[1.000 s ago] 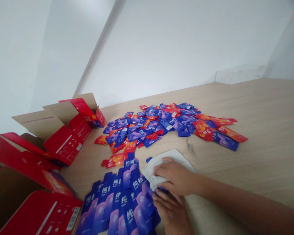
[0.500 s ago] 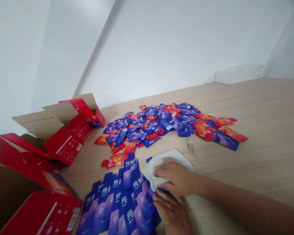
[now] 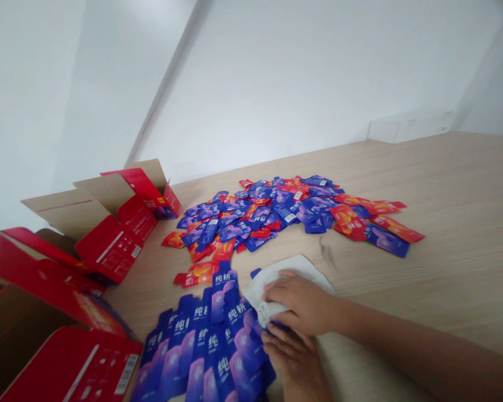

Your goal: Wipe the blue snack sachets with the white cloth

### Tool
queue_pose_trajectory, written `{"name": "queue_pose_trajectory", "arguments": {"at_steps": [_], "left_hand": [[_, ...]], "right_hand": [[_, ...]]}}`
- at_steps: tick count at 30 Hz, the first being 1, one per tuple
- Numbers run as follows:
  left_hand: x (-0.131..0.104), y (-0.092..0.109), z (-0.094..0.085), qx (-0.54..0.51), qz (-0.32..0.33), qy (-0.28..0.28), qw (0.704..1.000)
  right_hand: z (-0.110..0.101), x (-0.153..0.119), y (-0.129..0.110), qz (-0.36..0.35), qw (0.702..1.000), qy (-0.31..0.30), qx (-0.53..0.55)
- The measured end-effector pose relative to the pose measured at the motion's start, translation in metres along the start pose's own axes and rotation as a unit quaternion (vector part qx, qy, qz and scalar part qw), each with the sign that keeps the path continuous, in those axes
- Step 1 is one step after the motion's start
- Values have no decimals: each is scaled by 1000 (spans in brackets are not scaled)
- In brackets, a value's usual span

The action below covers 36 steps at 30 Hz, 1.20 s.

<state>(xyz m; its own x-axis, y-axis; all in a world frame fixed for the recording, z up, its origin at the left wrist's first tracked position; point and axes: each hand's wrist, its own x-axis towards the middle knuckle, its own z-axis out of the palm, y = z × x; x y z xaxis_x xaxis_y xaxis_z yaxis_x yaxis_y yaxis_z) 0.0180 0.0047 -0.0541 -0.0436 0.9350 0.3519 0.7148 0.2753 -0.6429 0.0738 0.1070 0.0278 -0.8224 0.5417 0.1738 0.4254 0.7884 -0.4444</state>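
My right hand (image 3: 299,301) is closed on a folded white cloth (image 3: 291,273), pressing it down on the table. A blue corner of a sachet (image 3: 255,273) pokes out from under the cloth's far left edge, and a sliver of purple shows between my hands. Just below, my left hand (image 3: 293,360) has its fingers bent over the near end of that covered sachet; its fingertips are partly hidden. To the left of both hands, blue-purple sachets (image 3: 209,346) with white lettering lie face up in overlapping rows.
Farther back is a loose heap of red and purple sachets (image 3: 260,212), with a few spread to its right (image 3: 385,240). Open red cardboard boxes (image 3: 109,245) line the left side, flaps raised. The wooden table (image 3: 436,223) meets a white wall (image 3: 302,84).
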Motion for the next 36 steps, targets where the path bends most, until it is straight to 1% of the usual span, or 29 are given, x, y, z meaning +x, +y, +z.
{"name": "queue_pose_trajectory", "arguments": {"at_steps": [4, 9, 13, 19, 23, 27, 32, 36], "left_hand": [[0, -2, -1, 5, 11, 10, 1000], [0, 0, 0, 7, 13, 3, 1000], [0, 0, -1, 4, -4, -11, 1000], [3, -14, -9, -5, 42, 19, 999], [3, -14, -9, 2, 36, 19, 999], [2, -9, -6, 6, 19, 3, 1000], [2, -11, -7, -1, 40, 9, 999], [2, -10, -8, 2, 11, -3, 1000]], "right_hand": [[2, 0, 1, -7, 1000, 14, 17], [3, 0, 2, -6, 1000, 15, 11], [2, 1, 2, -5, 1000, 10, 9], [0, 1, 1, -7, 1000, 11, 21], [1, 1, 1, -4, 1000, 14, 27], [1, 0, 1, -7, 1000, 15, 25], [0, 1, 1, -8, 1000, 13, 22], [1, 1, 1, -1, 1000, 13, 28]]}}
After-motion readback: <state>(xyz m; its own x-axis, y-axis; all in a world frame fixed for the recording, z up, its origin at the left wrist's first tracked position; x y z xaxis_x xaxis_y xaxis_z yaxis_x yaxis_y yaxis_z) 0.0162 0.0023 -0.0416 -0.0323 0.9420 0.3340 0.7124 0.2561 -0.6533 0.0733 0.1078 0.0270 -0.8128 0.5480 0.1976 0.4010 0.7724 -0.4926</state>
